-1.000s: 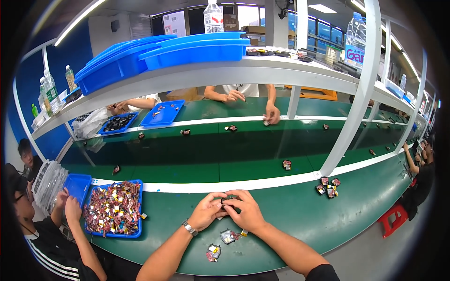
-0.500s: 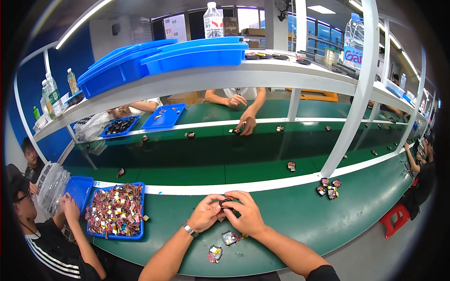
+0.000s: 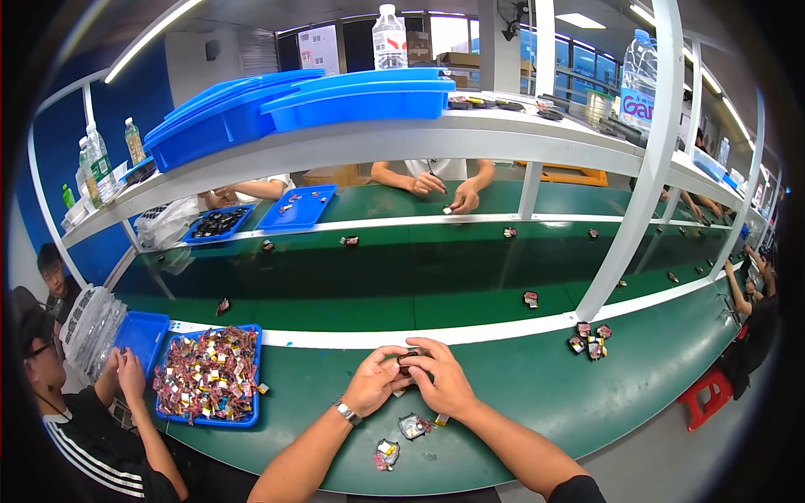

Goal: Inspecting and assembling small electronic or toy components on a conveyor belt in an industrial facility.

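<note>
Both of my hands meet over the green worktop around a small black plastic housing (image 3: 407,360). My left hand (image 3: 374,386), with a watch on its wrist, grips the housing from its left side. The fingers of my right hand (image 3: 444,384) close on it from the right, partly covering it. Just below my hands lies a housing with a clear, silvery face and reddish parts (image 3: 412,426). A second such housing with a yellow-and-white piece (image 3: 386,454) lies nearer me.
A blue tray (image 3: 257,373) heaped with small reddish circuit boards stands left, beside a seated co-worker (image 3: 92,444). Several assembled housings (image 3: 595,345) cluster at right by a white post (image 3: 625,176). Beyond the white rail, spaced pieces lie on a green conveyor belt (image 3: 352,289).
Across the belt, a co-worker's hand has drawn back from the belt with a small piece. My hands stay around the black housing, my right fingers shifted slightly over it. My view has shifted a little.
</note>
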Demonstrator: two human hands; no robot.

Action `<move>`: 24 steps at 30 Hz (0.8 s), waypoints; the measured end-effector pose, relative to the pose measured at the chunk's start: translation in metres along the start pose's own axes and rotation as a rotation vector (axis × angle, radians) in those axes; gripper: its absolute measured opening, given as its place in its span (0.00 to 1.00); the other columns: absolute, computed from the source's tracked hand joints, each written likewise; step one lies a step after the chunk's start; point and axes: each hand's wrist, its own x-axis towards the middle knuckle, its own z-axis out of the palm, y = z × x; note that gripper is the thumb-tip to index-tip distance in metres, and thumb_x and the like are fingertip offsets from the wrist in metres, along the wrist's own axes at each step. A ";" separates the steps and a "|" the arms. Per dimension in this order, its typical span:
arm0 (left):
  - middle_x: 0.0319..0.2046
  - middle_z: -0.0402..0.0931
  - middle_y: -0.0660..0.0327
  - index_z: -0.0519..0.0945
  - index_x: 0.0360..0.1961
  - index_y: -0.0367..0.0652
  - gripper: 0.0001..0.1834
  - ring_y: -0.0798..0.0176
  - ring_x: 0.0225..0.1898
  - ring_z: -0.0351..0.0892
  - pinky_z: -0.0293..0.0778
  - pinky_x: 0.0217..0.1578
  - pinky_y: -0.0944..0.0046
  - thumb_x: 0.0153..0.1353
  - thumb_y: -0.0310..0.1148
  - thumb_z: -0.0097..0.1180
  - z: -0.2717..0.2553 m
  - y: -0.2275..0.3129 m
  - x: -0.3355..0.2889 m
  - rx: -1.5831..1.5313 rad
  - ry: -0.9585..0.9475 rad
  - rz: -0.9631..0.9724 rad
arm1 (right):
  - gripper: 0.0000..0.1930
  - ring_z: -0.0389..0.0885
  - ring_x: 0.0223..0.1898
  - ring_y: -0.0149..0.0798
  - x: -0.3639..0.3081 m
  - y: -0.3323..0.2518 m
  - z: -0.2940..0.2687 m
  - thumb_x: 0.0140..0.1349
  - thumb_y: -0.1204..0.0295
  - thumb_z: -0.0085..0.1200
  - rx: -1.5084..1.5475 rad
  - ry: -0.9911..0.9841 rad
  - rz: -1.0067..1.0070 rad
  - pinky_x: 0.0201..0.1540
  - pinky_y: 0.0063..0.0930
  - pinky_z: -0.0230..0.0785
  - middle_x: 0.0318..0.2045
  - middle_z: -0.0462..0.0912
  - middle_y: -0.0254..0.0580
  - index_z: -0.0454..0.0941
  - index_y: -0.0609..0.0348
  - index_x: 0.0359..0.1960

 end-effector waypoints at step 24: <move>0.53 0.74 0.54 0.66 0.59 0.41 0.17 0.58 0.55 0.77 0.74 0.59 0.53 0.70 0.25 0.47 0.003 0.001 -0.002 0.083 0.131 -0.098 | 0.10 0.81 0.36 0.38 -0.002 -0.001 0.001 0.50 0.77 0.64 -0.412 0.062 -0.188 0.35 0.31 0.77 0.36 0.79 0.34 0.84 0.54 0.36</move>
